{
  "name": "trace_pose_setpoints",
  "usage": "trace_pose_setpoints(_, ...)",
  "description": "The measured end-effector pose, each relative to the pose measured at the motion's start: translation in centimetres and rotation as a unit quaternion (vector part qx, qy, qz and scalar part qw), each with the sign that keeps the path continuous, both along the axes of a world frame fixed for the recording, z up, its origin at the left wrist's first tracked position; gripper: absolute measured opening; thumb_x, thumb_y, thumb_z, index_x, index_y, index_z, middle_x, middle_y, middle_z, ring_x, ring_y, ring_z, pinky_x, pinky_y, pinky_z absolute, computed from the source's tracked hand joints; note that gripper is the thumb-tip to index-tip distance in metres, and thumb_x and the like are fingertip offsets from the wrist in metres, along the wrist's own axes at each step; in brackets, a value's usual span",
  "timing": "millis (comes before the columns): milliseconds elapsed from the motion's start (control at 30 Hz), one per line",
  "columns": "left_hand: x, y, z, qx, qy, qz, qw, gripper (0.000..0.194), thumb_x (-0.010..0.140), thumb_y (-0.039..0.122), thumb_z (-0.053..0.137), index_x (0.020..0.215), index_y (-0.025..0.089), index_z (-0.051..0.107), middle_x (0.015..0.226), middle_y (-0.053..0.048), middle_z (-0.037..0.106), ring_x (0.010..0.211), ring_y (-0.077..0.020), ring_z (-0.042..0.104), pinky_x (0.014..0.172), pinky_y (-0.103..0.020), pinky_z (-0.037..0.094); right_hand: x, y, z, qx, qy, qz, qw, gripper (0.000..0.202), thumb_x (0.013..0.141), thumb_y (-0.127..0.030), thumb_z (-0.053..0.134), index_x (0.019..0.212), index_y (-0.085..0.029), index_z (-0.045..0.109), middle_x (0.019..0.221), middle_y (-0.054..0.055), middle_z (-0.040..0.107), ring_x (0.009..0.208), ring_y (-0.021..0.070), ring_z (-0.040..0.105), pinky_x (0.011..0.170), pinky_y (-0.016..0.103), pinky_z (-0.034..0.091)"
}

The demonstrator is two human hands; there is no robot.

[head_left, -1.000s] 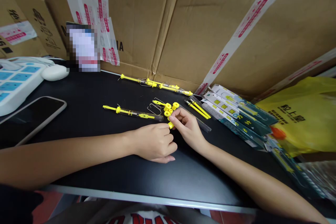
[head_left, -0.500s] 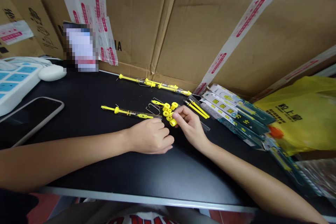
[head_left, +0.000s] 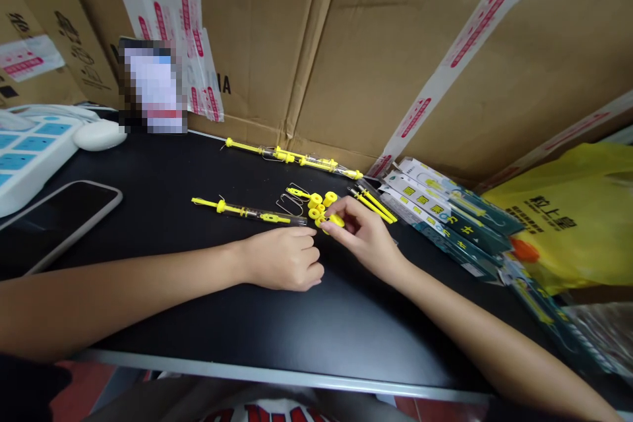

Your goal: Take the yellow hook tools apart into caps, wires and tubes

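Head view: pinching a yellow cap [head_left: 336,220] between thumb and fingers of the right hand [head_left: 368,237], just beside more caps [head_left: 315,202] at ten o'clock. Curled into a loose fist with the left hand [head_left: 287,260] at nine; cannot see inside it. Outward from the right hand on the tabletop [head_left: 247,323]: rods [head_left: 374,205] between twelve and one, boxes [head_left: 448,214] at three, hooks [head_left: 290,204] at ten, tube [head_left: 252,213] and phone [head_left: 59,224] around nine.

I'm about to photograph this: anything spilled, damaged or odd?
Nothing looks spilled or damaged. One oddity: a pixelated patch at the back left hides what is there. The yellow parts by the right hand lie loosely clustered, which seems ordinary.
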State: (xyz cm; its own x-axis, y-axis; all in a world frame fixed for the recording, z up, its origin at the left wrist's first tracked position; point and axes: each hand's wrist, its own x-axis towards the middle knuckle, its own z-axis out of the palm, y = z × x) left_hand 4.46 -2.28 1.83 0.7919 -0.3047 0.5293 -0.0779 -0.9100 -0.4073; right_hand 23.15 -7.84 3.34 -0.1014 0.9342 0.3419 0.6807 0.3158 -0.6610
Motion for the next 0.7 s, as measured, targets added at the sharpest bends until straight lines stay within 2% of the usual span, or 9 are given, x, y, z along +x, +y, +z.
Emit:
trace_pose_setpoints(167,0.1,0.0,-0.1,0.003,-0.003,0.001,1.0,0.028,0.087,0.023,0.047,0.061,0.019,0.055,0.055,0.002,0.054,0.055,-0.0129,0.054,0.088,-0.032,0.049,0.2,-0.2,1.2,-0.113,0.153,0.047,0.981,0.022,0.085,-0.039,0.057,0.093,-0.019,0.05,0.078,0.0,0.051,0.067,0.0109,0.047,0.057,0.023,0.038)
trace_pose_setpoints(300,0.1,-0.2,0.0,0.009,-0.007,-0.004,1.0,0.026,0.087,0.023,0.048,0.062,0.019,0.056,0.055,0.002,0.055,0.056,-0.013,0.055,0.09,-0.033,0.048,0.1,-0.2,1.3,-0.172,0.22,0.036,0.96,0.026,0.083,-0.043,0.059,0.087,-0.019,0.048,0.065,-0.005,0.042,0.052,0.0066,0.034,0.043,0.018,0.028)
trace_pose_setpoints(433,0.1,-0.6,0.1,0.009,-0.019,-0.005,1.0,0.027,0.087,0.024,0.047,0.062,0.019,0.056,0.056,0.002,0.055,0.056,-0.0132,0.055,0.092,-0.033,0.048,-0.3,-0.1,1.0,-0.189,0.262,0.037,0.946,0.029,0.082,-0.045,0.06,0.082,-0.02,0.045,0.062,-0.008,0.038,0.046,0.0043,0.027,0.038,0.017,0.024)
trace_pose_setpoints(700,0.2,-0.6,0.2,0.006,-0.027,0.011,1.0,0.027,0.086,0.027,0.048,0.062,0.019,0.056,0.055,0.002,0.054,0.056,-0.0136,0.055,0.088,-0.033,0.049,-0.6,-0.1,0.9,-0.188,0.269,0.034,0.944,0.03,0.082,-0.043,0.061,0.08,-0.019,0.043,0.06,-0.009,0.037,0.044,0.003,0.025,0.036,0.015,0.022)
